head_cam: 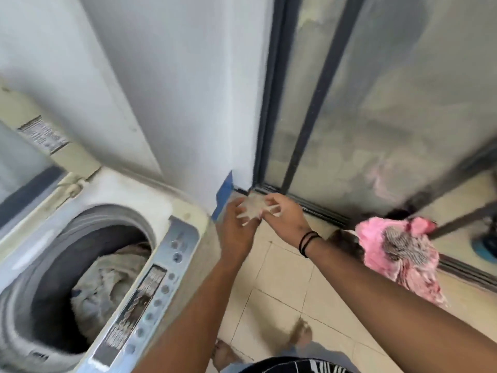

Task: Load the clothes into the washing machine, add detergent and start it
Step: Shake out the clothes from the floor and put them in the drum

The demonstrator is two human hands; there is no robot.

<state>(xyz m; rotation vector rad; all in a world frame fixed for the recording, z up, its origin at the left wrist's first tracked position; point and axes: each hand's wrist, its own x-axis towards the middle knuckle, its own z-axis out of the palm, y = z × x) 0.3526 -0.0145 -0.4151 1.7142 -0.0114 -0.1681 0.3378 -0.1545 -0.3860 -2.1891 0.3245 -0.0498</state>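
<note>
Entry, ordered outward from the wearer; positions given against the washing machine (88,265).

Forearms: two, reaching forward just to the right of the machine's front corner. One black wristband (309,242) on the right wrist.

Hands: two. The left hand (236,232) and right hand (285,219) meet over a small pale, translucent item (254,208), probably a detergent sachet; blur prevents certainty. Fingers of both hands are curled and pinch its edges from opposite sides, as if tearing or opening it.

Step in hand, judged: opening the detergent. Best done by holding the sachet upright, tearing one corner only, then carrying it left over the drum (80,278) before tipping, since at present it hangs above the floor tiles (279,297), to the right of the machine, where any spill is lost.

Washing machine: one, top-loading, lid (24,168) raised at its far left side. Clothes (107,278): one grey-beige heap already inside the drum. Control panel (150,286): one strip along the machine's right edge, with a column of round buttons, not yet pressed so far as can be judged.

Right of the machine, beyond the hands: one pink and striped bundle of cloth (400,251), on or near the floor against one sliding glass door (376,103). Whether it belongs to the load cannot be told.

Behind the machine: one white wall (161,76).
</note>
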